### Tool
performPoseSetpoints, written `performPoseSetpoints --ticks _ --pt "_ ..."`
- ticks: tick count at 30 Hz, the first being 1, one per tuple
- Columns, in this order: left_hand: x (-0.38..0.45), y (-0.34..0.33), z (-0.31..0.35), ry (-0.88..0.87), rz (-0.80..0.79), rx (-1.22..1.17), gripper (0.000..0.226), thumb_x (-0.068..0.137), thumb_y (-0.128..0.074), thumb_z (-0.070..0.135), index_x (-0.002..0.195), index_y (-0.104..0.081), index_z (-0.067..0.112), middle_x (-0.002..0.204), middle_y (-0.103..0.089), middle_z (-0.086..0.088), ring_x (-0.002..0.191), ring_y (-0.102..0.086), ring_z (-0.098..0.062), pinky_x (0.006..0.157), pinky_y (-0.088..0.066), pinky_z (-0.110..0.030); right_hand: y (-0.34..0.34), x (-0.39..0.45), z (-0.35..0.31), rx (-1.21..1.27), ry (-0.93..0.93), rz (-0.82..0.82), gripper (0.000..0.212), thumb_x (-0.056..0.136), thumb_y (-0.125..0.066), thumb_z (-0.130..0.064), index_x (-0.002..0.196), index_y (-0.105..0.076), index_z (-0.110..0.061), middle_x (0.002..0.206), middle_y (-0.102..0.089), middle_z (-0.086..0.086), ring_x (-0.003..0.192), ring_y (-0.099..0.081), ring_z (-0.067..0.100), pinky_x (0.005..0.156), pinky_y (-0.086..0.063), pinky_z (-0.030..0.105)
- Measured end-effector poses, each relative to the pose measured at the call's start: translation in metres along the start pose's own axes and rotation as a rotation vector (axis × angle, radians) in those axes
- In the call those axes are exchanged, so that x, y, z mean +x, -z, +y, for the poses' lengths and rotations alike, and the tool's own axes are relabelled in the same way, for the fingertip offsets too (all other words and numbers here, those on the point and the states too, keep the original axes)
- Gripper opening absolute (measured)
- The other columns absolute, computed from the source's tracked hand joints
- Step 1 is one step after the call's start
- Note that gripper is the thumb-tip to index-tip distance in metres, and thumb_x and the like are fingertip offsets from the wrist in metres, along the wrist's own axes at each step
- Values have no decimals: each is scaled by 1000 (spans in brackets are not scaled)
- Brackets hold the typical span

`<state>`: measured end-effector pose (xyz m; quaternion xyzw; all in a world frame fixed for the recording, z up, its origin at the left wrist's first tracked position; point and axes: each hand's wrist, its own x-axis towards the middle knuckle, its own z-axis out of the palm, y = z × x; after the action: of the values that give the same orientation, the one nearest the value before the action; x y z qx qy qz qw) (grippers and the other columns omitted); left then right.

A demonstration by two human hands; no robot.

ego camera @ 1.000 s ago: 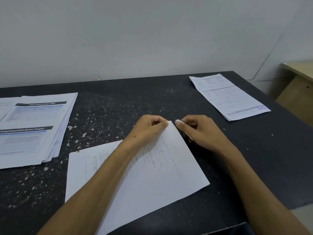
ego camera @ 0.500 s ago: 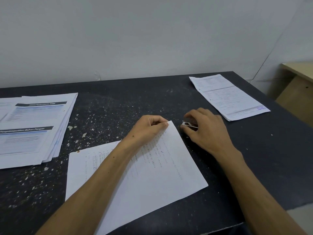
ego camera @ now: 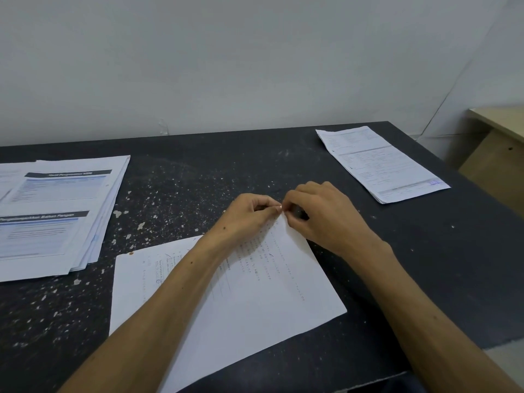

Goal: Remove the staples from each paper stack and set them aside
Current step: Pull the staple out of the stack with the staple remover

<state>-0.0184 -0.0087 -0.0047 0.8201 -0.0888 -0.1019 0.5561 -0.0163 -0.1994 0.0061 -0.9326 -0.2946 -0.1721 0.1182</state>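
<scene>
On the far left of the table: a fanned pile of printed sheets (ego camera: pixel 54 211) lies flat, its top page showing dark header bars and blue text blocks; part of it runs out of view at the left edge.

Table surface: black table (ego camera: pixel 198 171), flecked all over with pale chips, most densely between the pile and my hands.

Stack in work: the paper stack (ego camera: pixel 255 293) lies in front of me at the middle of the table, turned at an angle, its far corner pointing away from me. Faint printed lines and a few pen marks show on the top sheet. A small brown spot sits at its left corner.

Left hand: my left hand (ego camera: pixel 246 214) rests on the far corner of the stack, fingers curled, thumb and forefinger pinching the paper at its tip. My forearm lies across the sheet.

Staple: I cannot make out the staple itself; the corner is covered by my fingertips.

Right hand: my right hand (ego camera: pixel 320 214) meets the left at the same corner, fingers curled and pinching there. Something small and dark shows beneath the fingers, but I cannot tell what it is.

Right of the hands: a second set of printed sheets (ego camera: pixel 382 163) lies flat near the far right corner, well apart from the stack in work.

Far right, beyond the table: the corner of a light wooden desk (ego camera: pixel 499 143).
</scene>
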Motion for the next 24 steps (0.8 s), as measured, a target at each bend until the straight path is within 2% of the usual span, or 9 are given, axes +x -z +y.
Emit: performPoseSetpoints --ticks 4,7,10,15,20,24 --pt "0 0 0 3 7 -2 18 103 -63 24 102 -80 25 100 -79 10 99 -72 -5 96 -54 -28 -6 -3 4 69 -18 -1 5 100 -63 -24 101 -66 -20 95 -66 -7 86 -57 14 80 -48 33" --pt "0 0 -2 -2 19 -5 18 103 -63 23 102 -80 26 100 -79 10 100 -73 -6 98 -56 -33 -12 -5 8 226 -80 -19 3 101 -60 -19 102 -62 -19 97 -63 -9 87 -57 11 79 -50 32" --pt "1 0 -3 -15 19 -24 18 103 -63 21 103 -80 24 100 -79 7 98 -74 -9 98 -57 -35 -12 -4 10 378 -125 11 4 100 -62 -12 98 -65 -15 91 -66 -9 84 -61 9 76 -48 22" --pt "1 1 -2 -21 6 -29 17 104 -62 21 103 -79 24 101 -79 6 99 -73 -9 98 -56 -34 -12 -1 9 377 -157 -20 7 101 -60 -11 97 -63 -16 88 -63 -10 81 -58 4 71 -39 10" --pt "1 0 -3 -3 5 -31 18 104 -61 22 103 -79 25 100 -79 8 98 -74 -8 97 -56 -34 -11 0 8 331 -161 -42 6 101 -59 -14 99 -61 -19 92 -60 -12 85 -52 4 74 -38 15" --pt "2 0 -4 -3 14 -22 18 103 -63 21 103 -80 25 100 -79 8 100 -73 -9 101 -56 -36 -11 -2 1 89 -30 12 3 102 -58 -14 103 -61 -13 98 -61 -3 90 -51 16 78 -44 29"
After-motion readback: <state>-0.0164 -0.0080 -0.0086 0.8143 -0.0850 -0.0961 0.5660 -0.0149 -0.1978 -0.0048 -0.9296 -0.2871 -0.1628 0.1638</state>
